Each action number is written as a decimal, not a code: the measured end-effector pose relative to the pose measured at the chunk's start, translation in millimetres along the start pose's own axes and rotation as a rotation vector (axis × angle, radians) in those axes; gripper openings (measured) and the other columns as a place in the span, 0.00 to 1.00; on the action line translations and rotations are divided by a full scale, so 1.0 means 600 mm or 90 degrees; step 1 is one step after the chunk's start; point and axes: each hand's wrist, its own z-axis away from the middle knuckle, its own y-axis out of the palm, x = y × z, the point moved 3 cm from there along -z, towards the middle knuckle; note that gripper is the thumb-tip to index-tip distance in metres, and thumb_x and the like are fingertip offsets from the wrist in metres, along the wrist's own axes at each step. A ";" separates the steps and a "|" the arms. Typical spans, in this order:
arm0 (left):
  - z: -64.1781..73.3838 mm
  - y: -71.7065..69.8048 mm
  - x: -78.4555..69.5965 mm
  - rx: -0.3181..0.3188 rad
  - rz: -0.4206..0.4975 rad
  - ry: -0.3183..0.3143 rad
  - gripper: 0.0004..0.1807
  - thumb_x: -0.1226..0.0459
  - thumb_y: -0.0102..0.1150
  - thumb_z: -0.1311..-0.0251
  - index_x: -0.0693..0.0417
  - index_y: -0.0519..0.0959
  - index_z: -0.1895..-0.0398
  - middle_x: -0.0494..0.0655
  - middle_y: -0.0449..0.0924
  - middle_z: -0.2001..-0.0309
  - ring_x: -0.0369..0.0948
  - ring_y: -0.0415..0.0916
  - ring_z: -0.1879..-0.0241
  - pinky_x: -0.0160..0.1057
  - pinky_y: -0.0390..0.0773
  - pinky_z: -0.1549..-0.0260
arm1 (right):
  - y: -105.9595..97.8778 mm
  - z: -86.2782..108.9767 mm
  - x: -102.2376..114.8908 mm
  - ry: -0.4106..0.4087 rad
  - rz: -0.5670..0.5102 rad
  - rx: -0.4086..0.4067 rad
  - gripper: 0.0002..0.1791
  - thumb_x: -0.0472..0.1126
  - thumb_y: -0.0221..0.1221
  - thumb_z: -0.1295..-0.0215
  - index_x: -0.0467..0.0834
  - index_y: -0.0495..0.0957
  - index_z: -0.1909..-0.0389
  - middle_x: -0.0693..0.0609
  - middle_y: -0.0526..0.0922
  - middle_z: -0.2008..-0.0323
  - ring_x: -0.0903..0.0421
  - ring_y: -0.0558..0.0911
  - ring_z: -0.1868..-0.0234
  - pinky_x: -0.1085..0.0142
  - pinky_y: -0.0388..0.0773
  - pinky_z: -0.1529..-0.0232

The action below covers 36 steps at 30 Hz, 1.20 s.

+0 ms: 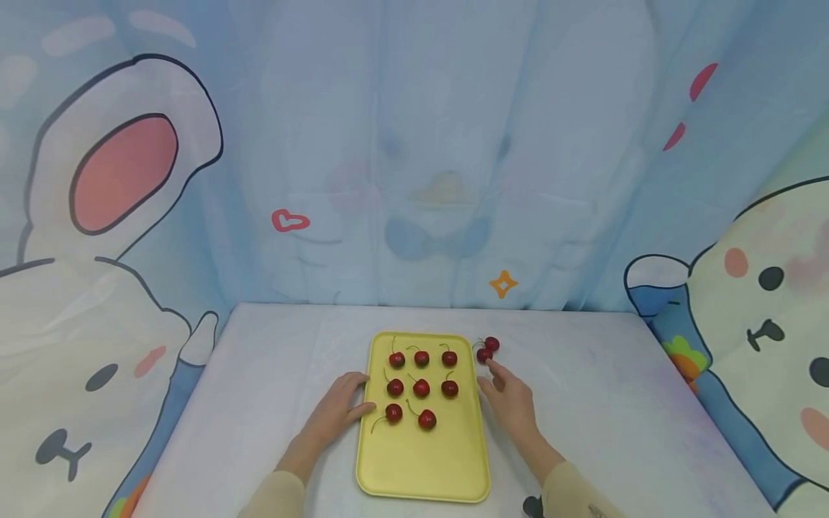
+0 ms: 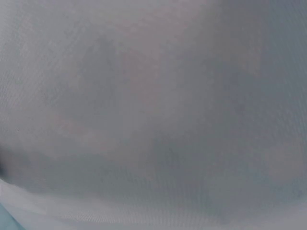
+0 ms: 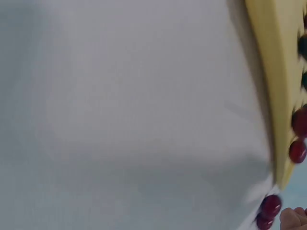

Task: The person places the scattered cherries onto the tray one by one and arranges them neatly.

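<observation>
A yellow tray (image 1: 453, 460) lies lengthwise on the table, bearing several red cherries (image 1: 422, 388) with stems, set out in rows. Its left edge is touched by my left hand (image 1: 338, 409), the fingers extended and holding nothing. Beyond the tray's right edge, two loose cherries (image 1: 488, 350) lie side by side on the cloth. My right hand (image 1: 512, 403) reaches toward them, index fingertip at the nearer one; I see no grip on it. In the right wrist view, the fingertips (image 3: 291, 219) appear beside the loose cherries (image 3: 270, 206). Only blurred cloth fills the left wrist view.
A white cloth (image 1: 583, 374) covers the table. Behind it hangs a blue curtain (image 1: 440, 144) printed with cartoon animals. A small dark object (image 1: 532, 506) shows by the right sleeve at the bottom edge.
</observation>
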 end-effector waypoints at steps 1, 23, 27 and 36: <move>0.000 0.000 0.000 0.000 -0.001 -0.002 0.30 0.52 0.61 0.36 0.59 0.69 0.37 0.54 0.69 0.36 0.51 0.63 0.33 0.49 0.61 0.30 | -0.002 -0.007 -0.008 0.012 0.004 -0.010 0.27 0.43 0.57 0.30 0.38 0.69 0.34 0.38 0.72 0.36 0.41 0.75 0.39 0.52 0.75 0.39; -0.001 -0.002 0.001 0.003 0.002 0.000 0.30 0.52 0.61 0.36 0.58 0.69 0.36 0.54 0.69 0.36 0.50 0.63 0.33 0.48 0.61 0.30 | 0.028 -0.076 -0.035 0.069 0.038 -0.057 0.30 0.42 0.56 0.31 0.32 0.64 0.33 0.32 0.69 0.36 0.37 0.68 0.34 0.47 0.66 0.33; -0.001 -0.003 -0.001 0.004 -0.002 0.001 0.30 0.52 0.61 0.36 0.58 0.69 0.36 0.54 0.69 0.36 0.51 0.63 0.33 0.48 0.61 0.30 | 0.035 -0.089 -0.034 0.079 0.049 -0.060 0.31 0.42 0.56 0.30 0.31 0.63 0.32 0.33 0.67 0.34 0.38 0.65 0.32 0.47 0.64 0.31; -0.002 -0.002 0.001 0.003 -0.007 0.003 0.30 0.52 0.60 0.36 0.58 0.69 0.36 0.54 0.69 0.36 0.50 0.63 0.33 0.48 0.61 0.30 | 0.040 -0.098 -0.023 0.079 0.046 -0.079 0.28 0.38 0.56 0.30 0.30 0.64 0.34 0.32 0.69 0.36 0.37 0.67 0.34 0.48 0.67 0.33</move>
